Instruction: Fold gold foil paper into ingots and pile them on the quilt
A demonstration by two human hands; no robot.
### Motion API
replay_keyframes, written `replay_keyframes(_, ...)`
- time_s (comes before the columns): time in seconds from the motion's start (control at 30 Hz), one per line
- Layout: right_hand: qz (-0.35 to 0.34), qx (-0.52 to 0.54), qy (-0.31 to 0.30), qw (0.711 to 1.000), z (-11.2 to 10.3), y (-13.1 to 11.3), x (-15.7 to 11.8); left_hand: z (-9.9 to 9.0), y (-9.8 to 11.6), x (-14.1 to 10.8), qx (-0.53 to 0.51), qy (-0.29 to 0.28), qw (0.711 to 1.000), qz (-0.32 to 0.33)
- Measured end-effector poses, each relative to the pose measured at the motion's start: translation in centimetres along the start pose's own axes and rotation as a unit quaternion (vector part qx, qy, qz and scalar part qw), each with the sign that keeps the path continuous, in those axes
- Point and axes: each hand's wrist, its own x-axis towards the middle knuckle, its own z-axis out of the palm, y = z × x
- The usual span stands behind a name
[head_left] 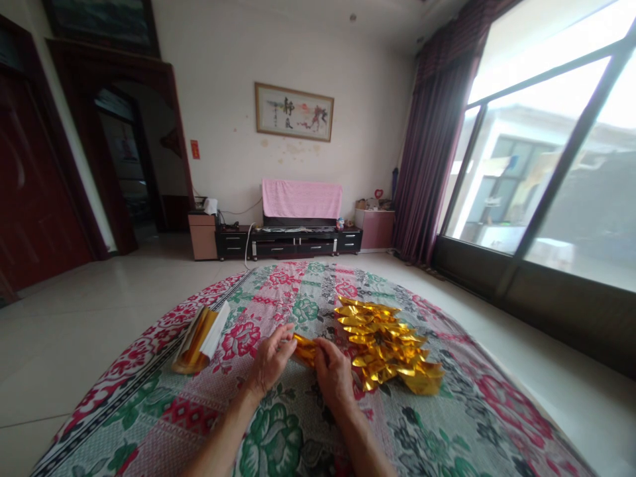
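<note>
A small piece of gold foil (304,350) is held between my two hands, above the middle of the patterned cloth. My left hand (272,358) has its fingers curled at the foil's left end. At the right end, my right hand (334,372) pinches the foil between thumb and fingers. To the right lie several folded gold foil pieces (385,341), set close together in overlapping rows. On the left rests a stack of gold foil sheets (201,338), curled up with white paper along its side.
The round table (278,424) wears a floral cloth in red, green and grey. Beyond it, across the tiled floor, a low black cabinet (293,246) stands under a pink cloth (302,199). Large windows and a purple curtain (427,146) are on the right.
</note>
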Motion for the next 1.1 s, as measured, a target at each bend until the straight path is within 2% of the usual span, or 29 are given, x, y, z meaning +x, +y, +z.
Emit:
replay_keyframes(0.1,-0.013,-0.015,-0.037,0.999,-0.2,-0.5,-0.1,-0.2,-0.4,0.3,0.055,0.026,0.998,0.012)
replay_keyframes(0.33,-0.031,-0.077,-0.088,0.993,-0.4,-0.9,-0.2,-0.4,-1.1,0.3,0.169,-0.053,0.980,0.095)
replay_keyframes(0.53,-0.041,-0.167,-0.088,0.981,-0.5,-0.6,-0.4,-0.1,-0.7,0.2,0.267,-0.065,0.954,0.121)
replay_keyframes(0.9,-0.008,-0.187,-0.113,0.976,-0.4,-0.1,0.4,0.0,-0.3,0.2,0.305,-0.090,0.939,0.133)
replay_keyframes(1.1,-0.052,-0.162,-0.123,0.978,-0.5,-0.5,0.3,-0.1,-0.4,0.1,0.308,-0.112,0.932,0.153)
